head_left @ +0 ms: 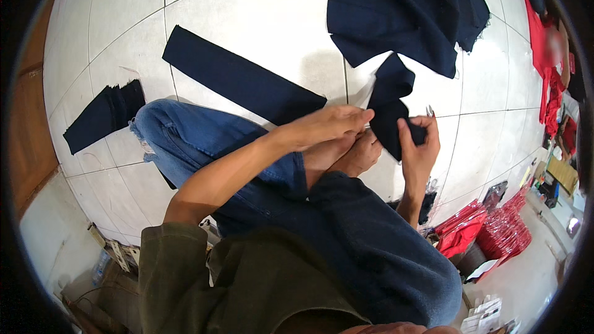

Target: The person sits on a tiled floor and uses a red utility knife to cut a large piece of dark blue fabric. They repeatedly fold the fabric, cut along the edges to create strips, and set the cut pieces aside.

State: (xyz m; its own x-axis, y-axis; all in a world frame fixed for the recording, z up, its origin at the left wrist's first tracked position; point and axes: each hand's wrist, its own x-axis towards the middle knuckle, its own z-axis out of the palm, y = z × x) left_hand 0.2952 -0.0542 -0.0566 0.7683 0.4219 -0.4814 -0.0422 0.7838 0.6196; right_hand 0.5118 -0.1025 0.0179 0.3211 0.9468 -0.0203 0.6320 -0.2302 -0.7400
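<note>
My right hand (422, 143) grips a small folded piece of navy cloth (390, 114) between thumb and fingers. Two pointed metal tips, like those of thread snips (430, 111), show just beyond that hand; whether it holds them I cannot tell. My left hand (343, 122) is closed in a pinch at the cloth's left edge, and what lies between its fingertips is too small to make out. A long navy cloth strip (241, 77) lies on the floor to the left. A large spread of navy fabric (402, 12) lies ahead, near the small piece.
I sit cross-legged on white floor tiles (260, 9), bare feet (359, 156) under my hands. Stacked navy pieces (105, 114) lie beyond my left knee. Red wrapped bundles (495, 229) stand at the right, with red cloth (547, 86) farther off. A brown wooden panel (31, 130) edges the left.
</note>
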